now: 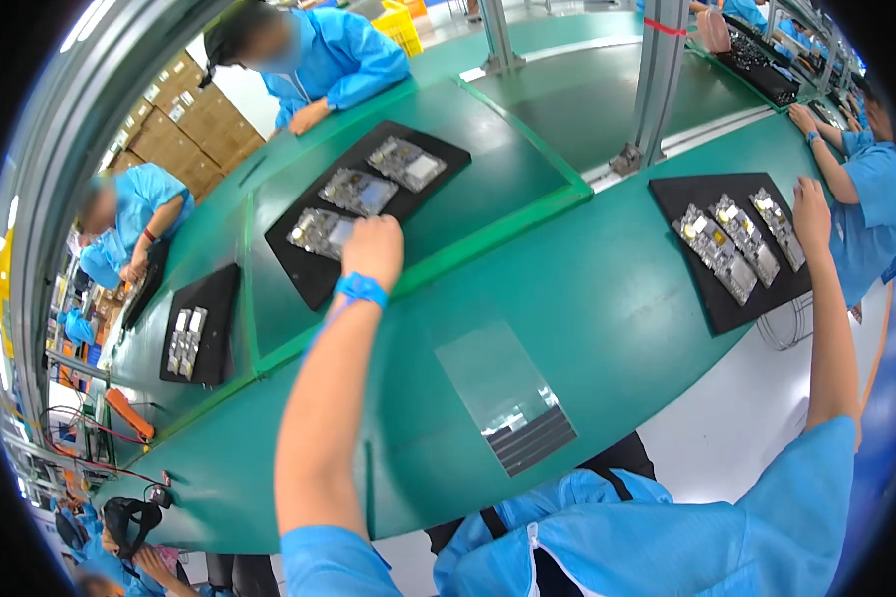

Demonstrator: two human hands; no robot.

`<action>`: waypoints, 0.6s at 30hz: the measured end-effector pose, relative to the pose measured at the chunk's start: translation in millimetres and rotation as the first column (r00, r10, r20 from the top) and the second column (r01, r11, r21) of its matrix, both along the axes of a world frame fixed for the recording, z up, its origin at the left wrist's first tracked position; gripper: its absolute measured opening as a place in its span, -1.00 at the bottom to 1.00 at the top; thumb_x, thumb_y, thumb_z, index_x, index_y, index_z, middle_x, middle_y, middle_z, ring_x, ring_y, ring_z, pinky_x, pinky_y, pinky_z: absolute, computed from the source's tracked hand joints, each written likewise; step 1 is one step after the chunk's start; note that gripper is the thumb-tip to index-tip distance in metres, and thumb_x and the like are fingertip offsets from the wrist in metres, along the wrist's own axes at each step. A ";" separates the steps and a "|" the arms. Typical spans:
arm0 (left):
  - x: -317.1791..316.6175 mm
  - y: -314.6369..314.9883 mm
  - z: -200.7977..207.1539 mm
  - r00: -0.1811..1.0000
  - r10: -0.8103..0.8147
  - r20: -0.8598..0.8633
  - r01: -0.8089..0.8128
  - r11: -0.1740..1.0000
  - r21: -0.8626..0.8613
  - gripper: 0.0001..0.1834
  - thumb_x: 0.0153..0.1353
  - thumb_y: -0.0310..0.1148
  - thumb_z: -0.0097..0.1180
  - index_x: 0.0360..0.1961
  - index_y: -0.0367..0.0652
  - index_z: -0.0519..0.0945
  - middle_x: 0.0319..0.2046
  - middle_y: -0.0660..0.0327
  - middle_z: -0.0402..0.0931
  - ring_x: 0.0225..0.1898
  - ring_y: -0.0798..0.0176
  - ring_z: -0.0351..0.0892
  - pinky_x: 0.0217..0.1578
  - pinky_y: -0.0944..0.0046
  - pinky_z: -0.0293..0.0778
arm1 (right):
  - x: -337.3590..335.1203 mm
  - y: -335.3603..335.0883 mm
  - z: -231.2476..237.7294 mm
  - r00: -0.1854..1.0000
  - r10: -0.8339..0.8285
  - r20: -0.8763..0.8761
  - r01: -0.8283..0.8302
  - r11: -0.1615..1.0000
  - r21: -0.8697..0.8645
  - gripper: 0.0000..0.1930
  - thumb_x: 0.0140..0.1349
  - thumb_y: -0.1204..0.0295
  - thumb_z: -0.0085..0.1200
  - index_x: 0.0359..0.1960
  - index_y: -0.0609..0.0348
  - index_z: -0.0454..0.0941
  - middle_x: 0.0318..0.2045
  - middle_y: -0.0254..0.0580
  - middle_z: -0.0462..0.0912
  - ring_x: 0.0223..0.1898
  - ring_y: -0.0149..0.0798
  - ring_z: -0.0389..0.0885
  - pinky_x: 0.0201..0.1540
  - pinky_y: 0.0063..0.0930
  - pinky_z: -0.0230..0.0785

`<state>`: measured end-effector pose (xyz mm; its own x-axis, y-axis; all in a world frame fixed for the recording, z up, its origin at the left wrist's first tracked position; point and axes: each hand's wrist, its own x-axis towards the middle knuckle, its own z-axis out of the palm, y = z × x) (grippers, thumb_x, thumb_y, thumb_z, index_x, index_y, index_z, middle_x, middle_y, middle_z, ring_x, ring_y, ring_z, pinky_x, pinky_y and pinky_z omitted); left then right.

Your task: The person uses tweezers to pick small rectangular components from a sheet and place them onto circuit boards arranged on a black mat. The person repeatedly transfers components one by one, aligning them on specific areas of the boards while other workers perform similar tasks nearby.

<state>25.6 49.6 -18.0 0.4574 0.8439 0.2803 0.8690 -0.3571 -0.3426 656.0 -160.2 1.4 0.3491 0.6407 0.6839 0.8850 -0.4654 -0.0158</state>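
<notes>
My left hand [373, 249] is closed at the end of a circuit board [319, 233], the nearest of three on a black tray [314, 279] beyond the green rail. Its fingertips are partly hidden behind the hand. Two more boards [358, 192] lie behind it in a slanted row. Over at the right, my right hand [812, 214] is at the right edge of a second black tray [732, 316], its fingers drawn together. What they grip, if anything, is hidden. Three narrow circuit boards [737, 239] lie side by side on that tray.
A clear plastic sheet with dark stripes [503, 398] lies on the green table [408, 448] before me. Farther left, another black tray [209, 348] carries narrow boards. A green rail [448, 244] and metal post [657, 90] stand ahead. Co-workers in blue sit across and at right.
</notes>
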 end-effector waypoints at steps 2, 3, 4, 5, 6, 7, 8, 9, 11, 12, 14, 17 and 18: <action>-0.6 8.5 3.3 0.998 -0.060 -0.026 0.059 0.998 -0.033 -0.85 0.07 -0.48 -0.03 -0.46 -0.23 0.59 -0.39 -0.01 0.60 -0.27 0.01 0.61 -0.28 0.10 0.55 | -37.9 4.5 10.3 0.969 0.246 0.018 -0.246 0.963 0.111 -0.77 0.30 0.35 -0.10 -0.13 0.21 0.48 -0.15 -0.06 0.55 -0.25 -0.02 0.55 -0.23 -0.22 0.37; -4.1 18.6 1.2 0.994 -0.079 -0.080 0.074 0.995 -0.065 -0.87 0.04 -0.46 0.03 -0.50 -0.26 0.61 -0.42 -0.05 0.60 -0.32 -0.02 0.62 -0.29 0.08 0.55 | -71.3 8.8 18.4 0.916 0.400 0.016 -0.396 0.899 0.185 -0.74 0.32 0.32 -0.11 -0.10 0.20 0.50 -0.18 -0.10 0.56 -0.30 -0.13 0.56 -0.27 -0.30 0.38; -6.5 19.5 4.2 0.992 -0.080 -0.100 0.067 0.990 -0.125 -0.86 -0.01 -0.42 0.11 -0.54 -0.30 0.61 -0.44 -0.07 0.60 -0.34 -0.04 0.63 -0.29 0.06 0.55 | -128.7 6.8 27.2 0.795 0.375 -0.478 -0.288 0.925 0.246 -0.68 0.37 0.24 -0.14 -0.07 0.21 0.50 -0.24 -0.21 0.57 -0.42 -0.41 0.49 -0.32 -0.51 0.35; -15.5 20.1 5.1 0.989 -0.132 -0.072 0.123 0.986 -0.109 -0.84 -0.04 -0.40 0.16 -0.54 -0.33 0.61 -0.43 -0.09 0.59 -0.33 -0.05 0.63 -0.30 0.05 0.55 | -164.1 3.1 30.9 0.584 0.511 -0.631 -0.372 0.859 0.352 -0.64 0.40 0.22 -0.21 -0.08 0.27 0.51 -0.26 -0.27 0.56 -0.46 -0.56 0.40 -0.33 -0.65 0.30; -14.1 18.5 5.8 0.989 -0.112 -0.098 0.100 0.987 -0.122 -0.86 -0.03 -0.41 0.14 -0.53 -0.31 0.60 -0.42 -0.06 0.60 -0.32 -0.04 0.62 -0.31 0.05 0.55 | -184.5 -2.1 26.2 0.519 0.635 -0.572 -0.497 0.769 0.403 -0.58 0.42 0.18 -0.26 -0.12 0.30 0.52 -0.31 -0.27 0.54 -0.47 -0.51 0.39 -0.33 -0.63 0.28; -21.1 7.5 9.0 0.983 -0.158 -0.094 0.150 0.985 -0.084 -0.86 -0.03 -0.41 0.13 -0.51 -0.30 0.58 -0.43 -0.04 0.59 -0.33 -0.02 0.61 -0.34 0.06 0.55 | -209.6 -7.2 27.8 0.509 0.646 -0.569 -0.565 0.749 0.345 -0.52 0.43 0.13 -0.35 -0.18 0.29 0.53 -0.35 -0.28 0.51 -0.47 -0.47 0.37 -0.33 -0.62 0.27; -25.0 -5.7 10.2 0.973 -0.214 -0.081 0.211 0.977 -0.043 -0.86 -0.02 -0.41 0.12 -0.50 -0.29 0.57 -0.44 -0.01 0.58 -0.34 0.00 0.61 -0.37 0.08 0.55 | -235.0 -17.0 33.0 0.490 0.660 -0.570 -0.617 0.724 0.308 -0.44 0.43 0.05 -0.43 -0.28 0.27 0.54 -0.44 -0.32 0.46 -0.50 -0.46 0.34 -0.35 -0.61 0.24; -29.2 -25.1 12.0 0.970 -0.226 -0.085 0.226 0.974 -0.014 -0.86 -0.02 -0.39 0.11 -0.49 -0.28 0.54 -0.46 0.03 0.56 -0.37 0.04 0.59 -0.41 0.10 0.55 | -249.3 -28.1 30.4 0.431 0.520 -0.737 -0.590 0.781 0.205 -0.37 0.41 -0.03 -0.46 -0.39 0.23 0.55 -0.52 -0.33 0.43 -0.52 -0.49 0.33 -0.40 -0.62 0.22; -37.1 -81.0 15.5 0.967 -0.235 -0.094 0.237 0.972 0.005 -0.85 -0.01 -0.37 0.09 -0.49 -0.26 0.51 -0.51 0.11 0.50 -0.43 0.11 0.57 -0.50 0.18 0.54 | -297.1 -41.0 28.3 0.245 0.378 -0.893 -0.598 0.784 0.168 -0.32 0.38 -0.10 -0.51 -0.51 0.18 0.53 -0.64 -0.38 0.39 -0.63 -0.53 0.35 -0.59 -0.69 0.19; -29.9 -103.7 13.8 0.961 -0.265 -0.084 0.266 0.964 0.000 -0.85 -0.01 -0.37 0.08 -0.50 -0.26 0.49 -0.53 0.15 0.47 -0.46 0.14 0.55 -0.53 0.22 0.53 | -301.3 -45.3 21.7 0.162 0.284 -0.945 -0.630 0.767 0.122 -0.30 0.38 -0.10 -0.53 -0.52 0.21 0.52 -0.72 -0.37 0.40 -0.73 -0.52 0.35 -0.67 -0.71 0.17; -28.3 -142.1 6.4 0.905 -0.412 -0.102 0.419 0.906 0.059 -0.83 -0.01 -0.37 0.07 -0.45 -0.28 0.51 -0.58 0.21 0.38 -0.49 0.23 0.51 -0.58 0.31 0.48 | -316.5 -53.0 0.6 -0.213 0.208 -0.955 -0.617 0.729 0.296 -0.36 0.40 -0.03 -0.47 -0.46 0.27 0.50 -0.71 -0.23 0.49 -0.73 -0.51 0.41 -0.68 -0.71 0.25; -30.3 -200.6 8.8 0.876 -0.458 -0.151 0.473 0.877 0.086 -0.75 -0.03 -0.43 0.10 -0.32 -0.36 0.54 -0.47 0.15 0.49 -0.50 0.27 0.48 -0.60 0.36 0.40 | -350.6 -60.5 -14.5 -0.417 0.100 -0.904 -0.635 0.680 0.368 -0.68 0.32 0.20 -0.05 -0.33 0.27 0.47 -0.56 -0.25 0.54 -0.61 -0.51 0.47 -0.55 -0.70 0.32; -33.3 -213.7 7.6 0.864 -0.473 -0.174 0.495 0.862 0.111 -0.73 0.02 -0.39 0.05 -0.29 -0.40 0.55 -0.44 0.11 0.51 -0.45 0.28 0.49 -0.61 0.42 0.38 | -361.8 -62.2 -15.0 -0.423 0.043 -0.905 -0.653 0.677 0.338 -0.73 0.29 0.25 0.03 -0.31 0.27 0.46 -0.53 -0.25 0.55 -0.58 -0.52 0.49 -0.51 -0.70 0.34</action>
